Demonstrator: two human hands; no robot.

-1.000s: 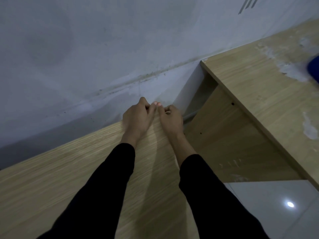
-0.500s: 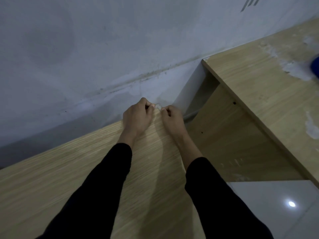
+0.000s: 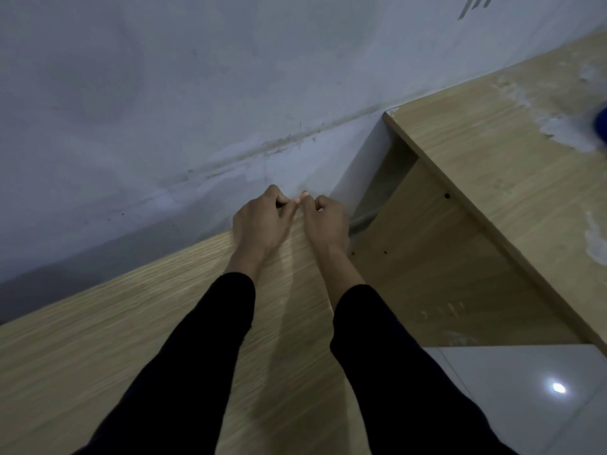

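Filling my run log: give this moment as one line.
left hand: curled at board far edge; right hand: curled alongside; held item: unclear

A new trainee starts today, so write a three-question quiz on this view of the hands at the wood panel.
1. True or false: the left hand and right hand are at the far edge of the wood-grain panel, close to the wall.
2. What shows at the lower right? A: carpet. B: glossy floor tile with a light reflection. C: grass.
3. Fill in: the sleeves are ___.

Key: 1 true; 2 B; 3 black.
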